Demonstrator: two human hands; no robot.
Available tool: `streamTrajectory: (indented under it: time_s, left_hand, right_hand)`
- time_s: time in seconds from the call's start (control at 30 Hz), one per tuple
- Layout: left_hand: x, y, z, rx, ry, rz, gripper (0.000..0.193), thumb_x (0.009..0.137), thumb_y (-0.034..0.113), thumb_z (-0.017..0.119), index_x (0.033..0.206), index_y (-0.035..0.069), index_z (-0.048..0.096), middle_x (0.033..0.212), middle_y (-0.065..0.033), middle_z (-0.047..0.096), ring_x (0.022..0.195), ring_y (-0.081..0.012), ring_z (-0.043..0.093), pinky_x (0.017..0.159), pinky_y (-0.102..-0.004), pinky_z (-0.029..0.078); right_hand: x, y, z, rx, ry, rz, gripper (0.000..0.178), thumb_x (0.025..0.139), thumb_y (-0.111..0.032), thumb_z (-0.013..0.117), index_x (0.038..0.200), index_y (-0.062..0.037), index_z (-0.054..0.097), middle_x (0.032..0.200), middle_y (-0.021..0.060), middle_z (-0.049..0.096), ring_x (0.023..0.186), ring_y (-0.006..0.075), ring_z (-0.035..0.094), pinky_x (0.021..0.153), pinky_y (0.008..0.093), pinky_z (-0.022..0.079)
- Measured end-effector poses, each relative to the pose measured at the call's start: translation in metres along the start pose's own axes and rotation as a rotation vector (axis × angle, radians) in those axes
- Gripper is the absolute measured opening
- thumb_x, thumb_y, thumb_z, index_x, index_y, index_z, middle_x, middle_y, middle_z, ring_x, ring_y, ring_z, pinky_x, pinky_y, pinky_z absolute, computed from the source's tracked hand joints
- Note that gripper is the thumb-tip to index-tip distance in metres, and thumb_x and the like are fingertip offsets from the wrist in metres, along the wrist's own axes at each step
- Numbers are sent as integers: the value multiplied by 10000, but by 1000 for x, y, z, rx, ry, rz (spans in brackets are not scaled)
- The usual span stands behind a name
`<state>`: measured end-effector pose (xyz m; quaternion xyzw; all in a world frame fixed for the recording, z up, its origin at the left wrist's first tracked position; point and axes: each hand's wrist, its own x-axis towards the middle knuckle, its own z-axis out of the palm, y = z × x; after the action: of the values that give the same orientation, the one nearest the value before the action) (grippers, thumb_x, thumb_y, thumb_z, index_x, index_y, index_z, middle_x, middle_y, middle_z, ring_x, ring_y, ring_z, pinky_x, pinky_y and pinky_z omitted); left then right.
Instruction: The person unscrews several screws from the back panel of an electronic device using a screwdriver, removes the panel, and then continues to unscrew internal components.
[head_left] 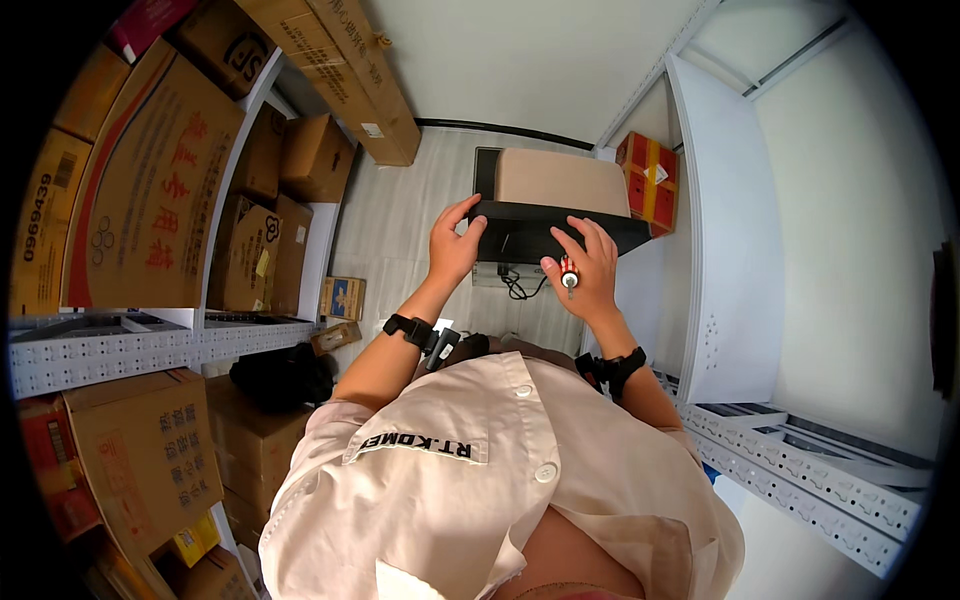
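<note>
A long black panel (520, 218) stands in front of me against a black-edged case with a tan top (562, 178). My left hand (453, 245) grips the panel's left end, with the thumb on the near side and the fingers over the edge. Tucked in my right hand (592, 268) is a screwdriver (570, 272) with a red and white handle, its metal shaft pointing back toward me. The fingertips of that hand rest on the panel's near face, right of its middle. Below the panel, a black cord (518, 284) hangs by a pale metal-looking part.
Shelves with brown cartons (150, 190) line the left side. A tall carton (345, 80) leans at the far wall. A red box with yellow tape (648, 184) sits right of the case, beside a white shelving unit (730, 230). Small boxes (343, 298) lie on the grey floor at left.
</note>
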<state>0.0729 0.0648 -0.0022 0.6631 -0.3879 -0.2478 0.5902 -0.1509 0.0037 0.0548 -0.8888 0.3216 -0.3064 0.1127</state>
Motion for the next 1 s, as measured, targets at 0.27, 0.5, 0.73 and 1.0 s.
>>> streamTrajectory:
  time_s: [0.27,0.5,0.73,1.0]
  left_hand:
    - [0,2,2,59,22,-19,344,817,90,633,1159,70,656,1127,-95,633,1064,-220,590,943,-322,447]
    - [2,-11,14,-160,53,-134,385,825,42,603,1210,37,623,1093,-62,635,1029,-157,570,912,-279,439]
    - [3,-13,14,-179,43,-137,408,816,32,570,1221,23,616,1109,-62,635,1047,-155,564,934,-279,428]
    - [3,-15,14,-129,42,-90,451,802,15,553,1249,32,607,1149,-66,618,1075,-167,562,948,-285,426]
  right_hand:
    - [3,9,10,-80,-91,5,509,830,-392,663,1260,-124,610,1382,113,491,1311,320,394,1126,508,207]
    - [4,11,10,-90,-110,5,544,825,-403,666,1289,-132,584,1390,99,481,1310,317,392,1128,501,204]
    - [5,13,9,-97,-134,5,547,820,-406,667,1299,-158,578,1395,102,470,1310,320,387,1126,501,205]
    - [5,16,10,-124,-157,-6,538,823,-417,663,1308,-201,576,1409,107,449,1320,326,370,1124,509,202]
